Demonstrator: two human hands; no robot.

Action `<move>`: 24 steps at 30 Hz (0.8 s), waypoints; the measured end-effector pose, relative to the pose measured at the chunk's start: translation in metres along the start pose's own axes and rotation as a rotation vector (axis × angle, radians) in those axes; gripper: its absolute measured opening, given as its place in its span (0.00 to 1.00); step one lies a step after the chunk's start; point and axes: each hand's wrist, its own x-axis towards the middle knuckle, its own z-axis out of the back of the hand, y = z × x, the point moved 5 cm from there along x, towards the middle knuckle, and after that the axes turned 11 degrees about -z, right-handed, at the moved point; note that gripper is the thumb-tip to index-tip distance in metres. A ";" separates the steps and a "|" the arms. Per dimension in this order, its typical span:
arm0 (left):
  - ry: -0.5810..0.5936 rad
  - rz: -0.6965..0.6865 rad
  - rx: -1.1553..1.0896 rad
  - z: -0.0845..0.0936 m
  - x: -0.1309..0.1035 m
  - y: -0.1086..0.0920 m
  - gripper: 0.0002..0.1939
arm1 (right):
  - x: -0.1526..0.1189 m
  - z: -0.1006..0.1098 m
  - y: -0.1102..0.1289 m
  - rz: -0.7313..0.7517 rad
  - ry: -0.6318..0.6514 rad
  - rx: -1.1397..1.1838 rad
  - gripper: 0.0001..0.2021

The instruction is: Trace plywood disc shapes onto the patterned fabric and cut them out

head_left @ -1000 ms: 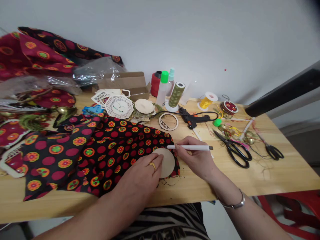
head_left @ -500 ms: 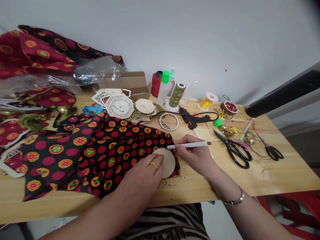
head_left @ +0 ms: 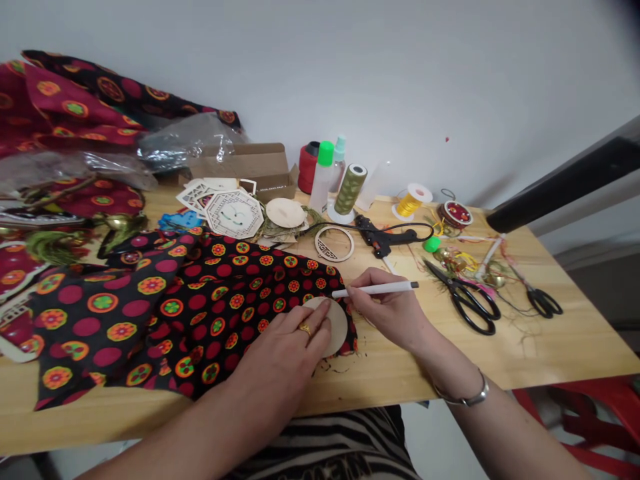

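A pale round disc [head_left: 336,331] lies on the black fabric [head_left: 200,293] patterned with maroon dots and orange flowers, close to its right end. My left hand [head_left: 293,343] rests on the disc with its fingers stretched out, pressing it to the cloth. In a pinch, my right hand [head_left: 385,307] grips a white pen [head_left: 385,289] with a dark end. Its tip meets the fabric at the disc's upper edge. Part of the disc is hidden under my left fingers.
Behind the fabric are a fretwork ring [head_left: 334,244], a glue gun [head_left: 385,235], octagonal panels [head_left: 234,213] and a green thread cone [head_left: 351,190]. Black scissors [head_left: 465,300] and a smaller pair [head_left: 544,303] lie at right. A cardboard box [head_left: 250,163] stands by the wall.
The whole view has shifted slightly, so the table things sit a little further left. Both hands keep nearly the same place; the pen tip stays at the disc's upper edge.
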 end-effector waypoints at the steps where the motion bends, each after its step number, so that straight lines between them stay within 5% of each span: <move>1: 0.009 0.004 0.000 0.001 0.001 0.000 0.25 | -0.001 0.002 0.000 0.005 -0.017 -0.002 0.08; 24: 0.043 0.028 -0.005 0.002 0.004 0.000 0.23 | -0.003 0.002 -0.009 -0.029 0.006 0.027 0.09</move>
